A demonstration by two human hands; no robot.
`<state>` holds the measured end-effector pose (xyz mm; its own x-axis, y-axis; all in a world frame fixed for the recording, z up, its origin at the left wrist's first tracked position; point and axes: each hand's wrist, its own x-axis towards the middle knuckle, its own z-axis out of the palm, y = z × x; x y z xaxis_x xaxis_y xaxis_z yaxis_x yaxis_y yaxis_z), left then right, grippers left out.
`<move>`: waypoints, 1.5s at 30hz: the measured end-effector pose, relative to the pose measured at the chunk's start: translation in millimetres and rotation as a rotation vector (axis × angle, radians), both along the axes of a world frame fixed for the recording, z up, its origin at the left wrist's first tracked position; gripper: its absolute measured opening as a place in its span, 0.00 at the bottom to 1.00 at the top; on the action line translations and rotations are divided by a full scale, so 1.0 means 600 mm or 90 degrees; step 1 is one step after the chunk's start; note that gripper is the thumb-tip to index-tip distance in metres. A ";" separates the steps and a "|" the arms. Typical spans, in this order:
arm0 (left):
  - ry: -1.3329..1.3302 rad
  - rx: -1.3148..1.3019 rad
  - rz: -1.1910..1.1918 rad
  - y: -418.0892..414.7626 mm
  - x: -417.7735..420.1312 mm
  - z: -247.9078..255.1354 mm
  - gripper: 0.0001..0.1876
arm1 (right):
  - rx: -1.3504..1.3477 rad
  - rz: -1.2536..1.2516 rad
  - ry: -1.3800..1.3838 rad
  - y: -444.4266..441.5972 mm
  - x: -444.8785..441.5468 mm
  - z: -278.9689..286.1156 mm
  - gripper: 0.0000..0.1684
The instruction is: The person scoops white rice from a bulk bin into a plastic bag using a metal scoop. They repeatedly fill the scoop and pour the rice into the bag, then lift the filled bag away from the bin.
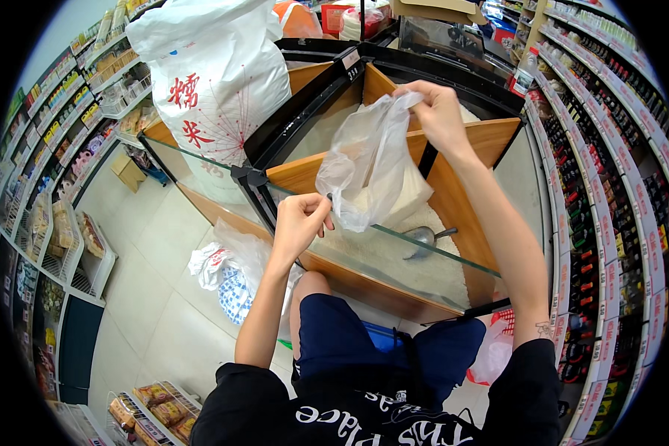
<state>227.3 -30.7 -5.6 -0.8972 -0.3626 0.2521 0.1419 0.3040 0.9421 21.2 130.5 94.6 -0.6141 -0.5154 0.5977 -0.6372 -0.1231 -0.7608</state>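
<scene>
My right hand grips the gathered top of a thin translucent plastic bag and holds it up over a rice bin. My left hand has curled fingers at the bag's lower left edge; whether it pinches the film cannot be made out. Behind the bag, partly hidden, a bulky whitish pack rests in the bin. Loose white rice covers the bin's floor, and a metal scoop lies on it, handle to the right. A glass front panel and wooden dividers enclose the rice.
A large white woven rice sack stands left of the bin. Crumpled plastic bags lie on the tiled floor. Shelves of bottles curve along the right; goods shelves line the left. A plastic bottle stands at the back right.
</scene>
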 end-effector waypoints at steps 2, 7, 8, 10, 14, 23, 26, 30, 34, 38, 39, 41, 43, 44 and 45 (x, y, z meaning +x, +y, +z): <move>-0.005 -0.004 0.014 -0.001 -0.001 -0.012 0.15 | 0.086 -0.023 -0.009 0.005 -0.014 -0.039 0.14; -0.040 -0.071 0.039 -0.007 0.001 -0.008 0.14 | 0.151 0.002 -0.078 0.057 -0.069 -0.126 0.18; -0.050 -0.095 0.039 -0.006 -0.001 0.002 0.14 | 0.148 0.002 -0.103 0.075 -0.075 -0.126 0.20; -0.063 -0.175 0.069 -0.006 -0.004 0.016 0.14 | 0.149 -0.011 -0.114 0.102 -0.066 -0.117 0.32; -0.023 -0.368 0.244 0.018 -0.009 0.056 0.09 | 0.380 -0.126 -0.054 0.157 -0.027 -0.083 0.48; 0.085 -0.485 -0.028 0.063 -0.064 0.051 0.22 | 0.821 -0.271 0.133 0.197 0.016 -0.203 0.32; 0.077 -0.608 0.058 0.058 -0.083 0.035 0.15 | 0.961 -0.173 0.130 0.191 0.025 -0.226 0.28; -0.040 -0.494 0.018 0.040 -0.117 0.021 0.15 | 1.042 -0.107 0.130 0.184 0.030 -0.241 0.22; 0.039 -0.414 -0.008 0.026 -0.149 -0.002 0.17 | 1.073 -0.061 0.106 0.184 0.022 -0.283 0.21; 0.079 -0.352 -0.011 0.015 -0.155 -0.010 0.20 | 1.061 -0.013 0.054 0.196 0.018 -0.294 0.19; 0.081 -0.349 -0.014 0.012 -0.153 -0.012 0.22 | 1.080 -0.011 0.030 0.201 0.014 -0.299 0.20; 0.087 -0.346 -0.019 0.006 -0.151 -0.014 0.24 | 1.117 -0.006 -0.018 0.206 0.003 -0.309 0.22; 0.082 -0.339 -0.025 -0.001 -0.149 -0.020 0.25 | 1.118 -0.002 -0.035 0.209 0.007 -0.292 0.22; 0.080 -0.335 -0.027 -0.003 -0.148 -0.024 0.26 | 1.112 0.001 -0.034 0.212 0.008 -0.290 0.22; 0.079 -0.335 -0.026 -0.003 -0.148 -0.023 0.26 | 1.105 -0.001 -0.032 0.219 0.009 -0.289 0.22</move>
<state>138.6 -32.3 -19.2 -0.8600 -0.1236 0.4951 0.2641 0.7223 0.6391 26.3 261.9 -78.5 -0.6141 -0.4837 -0.6236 -0.6099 0.7923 -0.0139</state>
